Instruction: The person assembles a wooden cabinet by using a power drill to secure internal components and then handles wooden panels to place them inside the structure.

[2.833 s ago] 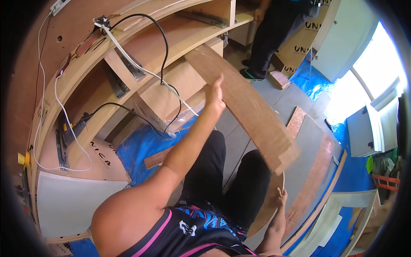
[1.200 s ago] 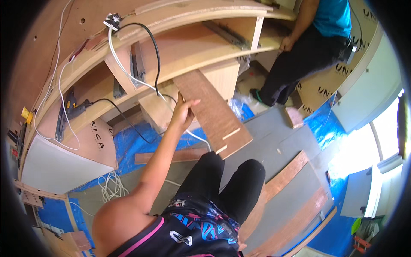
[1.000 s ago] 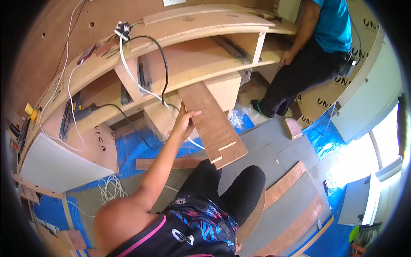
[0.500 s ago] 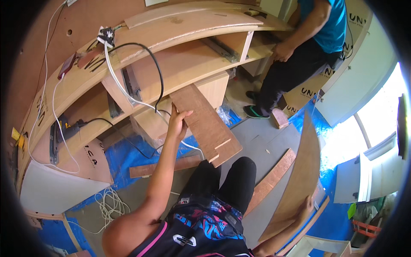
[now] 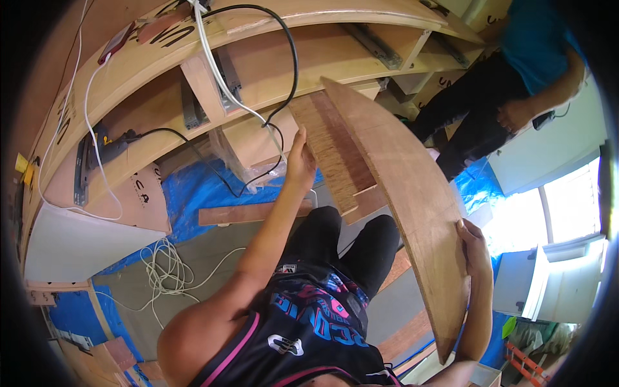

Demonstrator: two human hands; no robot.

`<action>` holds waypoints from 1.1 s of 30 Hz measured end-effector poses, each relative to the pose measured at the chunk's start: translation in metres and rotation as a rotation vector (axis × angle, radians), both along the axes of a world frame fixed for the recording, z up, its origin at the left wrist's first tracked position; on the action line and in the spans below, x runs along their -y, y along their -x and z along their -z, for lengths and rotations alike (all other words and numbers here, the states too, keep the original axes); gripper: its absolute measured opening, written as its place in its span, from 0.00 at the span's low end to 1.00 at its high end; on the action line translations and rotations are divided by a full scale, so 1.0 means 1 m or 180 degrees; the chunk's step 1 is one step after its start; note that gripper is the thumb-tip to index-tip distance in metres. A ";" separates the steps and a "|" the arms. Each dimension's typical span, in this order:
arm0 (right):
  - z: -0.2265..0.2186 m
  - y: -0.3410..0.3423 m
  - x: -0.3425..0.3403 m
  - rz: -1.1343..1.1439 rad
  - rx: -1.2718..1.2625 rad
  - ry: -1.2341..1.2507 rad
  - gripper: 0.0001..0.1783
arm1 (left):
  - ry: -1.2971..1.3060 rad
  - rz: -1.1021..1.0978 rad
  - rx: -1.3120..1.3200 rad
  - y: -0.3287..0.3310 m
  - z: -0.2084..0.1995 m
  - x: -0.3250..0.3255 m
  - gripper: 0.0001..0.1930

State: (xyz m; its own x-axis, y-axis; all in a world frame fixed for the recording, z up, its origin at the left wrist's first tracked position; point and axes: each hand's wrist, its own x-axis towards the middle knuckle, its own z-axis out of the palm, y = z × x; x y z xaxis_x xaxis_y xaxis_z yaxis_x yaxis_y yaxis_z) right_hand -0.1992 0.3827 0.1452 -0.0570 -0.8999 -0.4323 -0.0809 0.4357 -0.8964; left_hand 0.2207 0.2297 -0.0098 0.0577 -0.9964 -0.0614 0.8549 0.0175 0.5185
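My left hand [image 5: 301, 158] is closed on the left edge of a rectangular plywood board [image 5: 329, 161], which slants from the cabinet front down over my knees. In my right hand [image 5: 476, 245] is a curved plywood panel [image 5: 412, 193], gripped by its rounded outer edge. That panel stands between my hands, its pointed far end beside the board's far end. It covers the board's right part. Whether the two pieces touch, I cannot tell.
A long curved wooden cabinet [image 5: 271, 80] with drawer runners spans the far side. Black and white cables [image 5: 293, 58] hang before it. A power tool [image 5: 115, 147] lies inside at left. A person in a blue top [image 5: 535, 58] stands far right. Coiled white cable [image 5: 164, 267] is on the floor.
My right hand has brought the curved panel up and leftward, beside the board. The board stays in my left hand, shifted slightly right. The other person appears further right in the view.
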 end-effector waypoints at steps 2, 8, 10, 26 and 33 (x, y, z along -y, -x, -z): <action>-0.010 -0.012 0.000 0.0156 -0.0345 -0.0047 0.25 | -0.0119 -0.0240 -0.0029 0.005 -0.001 -0.002 0.27; -0.015 -0.011 -0.033 0.0016 -0.0462 -0.0140 0.22 | 0.0249 -0.0110 -0.0529 0.012 -0.009 -0.006 0.25; -0.006 -0.010 -0.043 0.0101 -0.0293 -0.0337 0.21 | 0.0150 -0.0034 -0.0438 0.013 -0.010 -0.006 0.26; 0.027 -0.006 -0.074 0.0435 -0.0500 -0.0514 0.26 | 0.0149 -0.0202 0.0204 0.019 -0.019 0.000 0.25; 0.104 0.073 -0.214 0.1262 0.0041 -0.0466 0.23 | -0.0139 -0.0304 0.0524 0.019 -0.022 -0.004 0.30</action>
